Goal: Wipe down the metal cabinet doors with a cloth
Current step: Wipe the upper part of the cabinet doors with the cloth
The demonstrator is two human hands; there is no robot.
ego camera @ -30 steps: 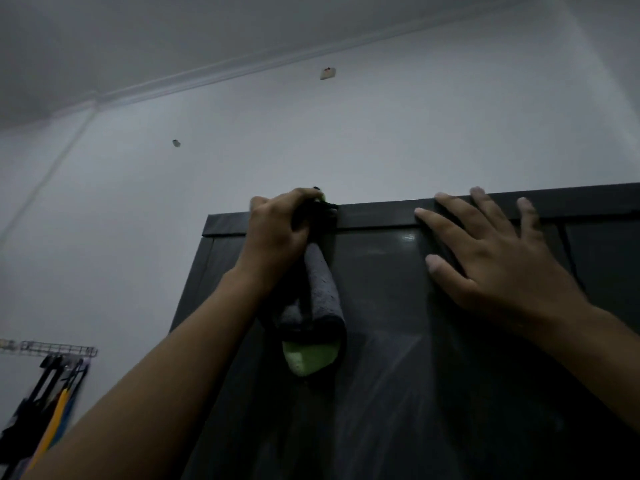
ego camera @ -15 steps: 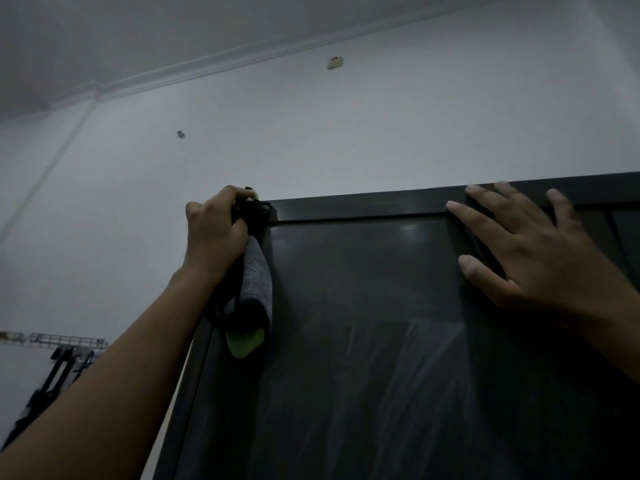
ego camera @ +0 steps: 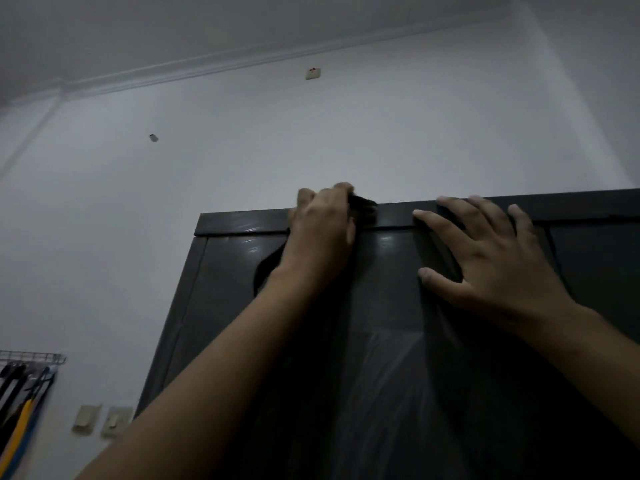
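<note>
Against the white wall (ego camera: 311, 150), the dark metal cabinet (ego camera: 180, 327) was seen from below, its left door (ego camera: 388, 289) marked with pale streaks lower down. The right hand (ego camera: 491, 265) was laid flat and spread on that door, holding nothing. The left hand (ego camera: 320, 230) was curled round the dark cloth (ego camera: 363, 209), pressed at the top rail (ego camera: 242, 221). The work was judged partly done: the streaked panel and the right door (ego camera: 595, 271) were left.

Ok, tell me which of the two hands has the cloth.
The left hand grips the dark cloth at the cabinet's top rail, fingers curled over it. The right hand holds nothing: it lies flat on the door, fingers spread.
</note>
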